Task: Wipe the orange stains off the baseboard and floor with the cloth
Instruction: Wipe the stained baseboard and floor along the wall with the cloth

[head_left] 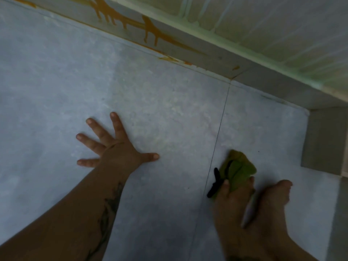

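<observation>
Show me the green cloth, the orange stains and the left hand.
green cloth [240, 169], head view, middle of the bunched fabric.
orange stains [108, 11], head view, thick part of the smear above the drips.
left hand [117, 150], head view, back of the hand.

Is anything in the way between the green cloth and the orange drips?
Nothing visible is. Only bare floor lies between the cloth in the right hand and the orange stains on the baseboard. The left hand presses flat on the floor, off to the side.
</observation>
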